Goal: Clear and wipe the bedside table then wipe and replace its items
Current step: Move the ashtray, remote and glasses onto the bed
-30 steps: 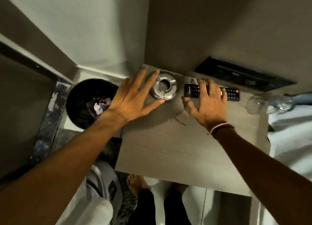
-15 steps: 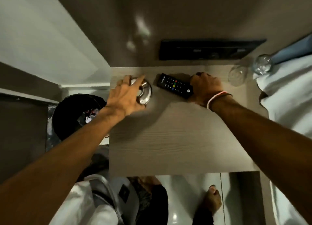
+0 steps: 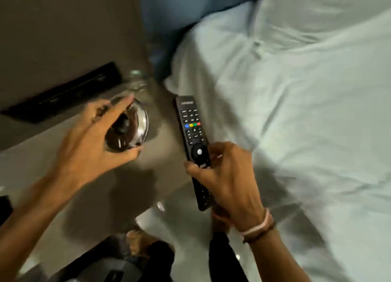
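Observation:
My left hand (image 3: 93,139) grips the glass ashtray (image 3: 135,129), lifted above the wooden bedside table (image 3: 53,171). In my right hand (image 3: 228,178) is the black remote control (image 3: 190,129), buttons up, raised over the table's right edge beside the bed. A clear glass (image 3: 135,80) stands blurred at the table's back right corner, just behind the ashtray.
A bed with pale sheets (image 3: 296,112) fills the right side. A black switch panel (image 3: 63,93) is set in the wall behind the table. My legs and feet (image 3: 137,243) stand on a glossy floor below.
Both hands have closed on their items and lifted them off the table. They have moved right towards the bed, and the view has swung right too.

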The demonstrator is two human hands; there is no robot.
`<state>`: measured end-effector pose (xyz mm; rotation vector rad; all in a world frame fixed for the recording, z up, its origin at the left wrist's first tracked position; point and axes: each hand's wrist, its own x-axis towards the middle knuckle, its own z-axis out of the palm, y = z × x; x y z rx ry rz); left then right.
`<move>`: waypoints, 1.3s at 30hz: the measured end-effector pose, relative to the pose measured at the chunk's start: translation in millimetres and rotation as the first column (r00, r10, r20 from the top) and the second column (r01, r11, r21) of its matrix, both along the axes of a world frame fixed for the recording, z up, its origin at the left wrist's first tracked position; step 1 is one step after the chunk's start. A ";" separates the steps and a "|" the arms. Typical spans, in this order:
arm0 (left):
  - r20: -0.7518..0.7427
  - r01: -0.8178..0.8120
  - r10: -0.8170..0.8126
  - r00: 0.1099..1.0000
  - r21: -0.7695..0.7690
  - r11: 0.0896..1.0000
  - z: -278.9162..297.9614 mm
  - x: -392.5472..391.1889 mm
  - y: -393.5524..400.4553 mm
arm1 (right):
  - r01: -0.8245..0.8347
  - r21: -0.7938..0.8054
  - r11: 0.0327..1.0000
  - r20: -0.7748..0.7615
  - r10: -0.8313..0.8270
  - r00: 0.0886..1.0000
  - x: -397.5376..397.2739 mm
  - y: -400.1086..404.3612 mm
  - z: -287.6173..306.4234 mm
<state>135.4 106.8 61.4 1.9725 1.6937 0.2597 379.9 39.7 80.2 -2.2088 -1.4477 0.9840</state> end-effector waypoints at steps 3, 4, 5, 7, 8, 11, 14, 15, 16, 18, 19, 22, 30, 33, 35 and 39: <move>0.127 0.261 -0.262 0.957 0.027 0.965 35.5 101.5 24.1 | 0.348 0.038 0.937 -0.088 -0.343 0.935 86.5 -32.6 40.5; 0.156 0.320 -0.318 0.935 0.014 0.947 41.2 119.4 23.5 | 0.433 0.033 0.901 -0.088 -0.429 0.899 99.2 -36.4 42.5; 0.192 0.443 -0.438 0.878 0.020 0.896 45.6 191.7 22.6 | 0.567 0.065 0.821 -0.073 -0.563 0.824 154.0 -64.1 52.7; 0.248 0.535 -0.507 0.825 -0.056 0.843 42.3 248.4 14.5 | 0.657 0.079 0.750 -0.024 -0.657 0.754 191.0 -82.3 43.1; 0.266 0.601 -0.571 0.776 -0.037 0.799 37.4 284.2 9.5 | 0.715 0.099 0.692 -0.015 -0.718 0.696 211.1 -92.7 40.6; 0.241 0.728 -0.706 0.666 -0.003 0.686 20.7 379.8 -5.8 | 0.807 0.137 0.575 0.010 -0.815 0.579 267.8 -117.0 20.4; 0.192 0.766 -0.755 0.627 0.028 0.643 0.5 439.3 -3.5 | 0.848 0.139 0.512 0.039 -0.858 0.512 300.6 -120.7 -4.0; 0.184 0.766 -0.756 0.628 0.023 0.642 -9.0 448.4 0.4 | 0.850 0.129 0.511 0.054 -0.859 0.509 305.8 -119.0 -13.0; 0.179 0.770 -0.758 0.628 0.001 0.638 -17.3 455.1 3.2 | 0.851 0.121 0.511 0.068 -0.859 0.507 308.6 -117.4 -19.6; 0.159 0.770 -0.756 0.635 -0.052 0.635 -28.5 455.5 9.0 | 0.836 0.109 0.537 0.117 -0.843 0.526 307.1 -114.3 -30.2; 0.142 0.765 -0.753 0.642 -0.049 0.642 -30.1 451.1 9.5 | 0.819 0.117 0.562 0.186 -0.822 0.538 303.6 -114.2 -31.2; 0.118 0.666 -0.669 0.734 0.071 0.743 -22.7 416.1 5.3 | 0.651 0.336 0.681 0.361 -0.731 0.579 286.7 -112.2 -25.4; -0.089 0.243 -0.227 0.970 0.296 0.924 -25.6 211.3 4.7 | 0.007 0.493 0.870 0.355 -0.209 0.911 188.6 -35.4 -25.9; -0.218 0.160 -0.090 0.972 0.328 0.931 -35.9 131.7 11.1 | -0.179 0.466 0.866 0.401 -0.027 0.916 137.6 0.5 -39.1; -0.254 0.085 0.002 0.967 0.333 0.939 -41.6 83.8 15.1 | -0.287 0.421 0.861 0.429 0.090 0.899 101.2 23.7 -50.8; -0.293 -0.021 0.119 0.949 0.317 0.948 -56.3 4.7 21.4 | -0.422 0.294 0.858 0.436 0.272 0.858 25.9 75.4 -74.5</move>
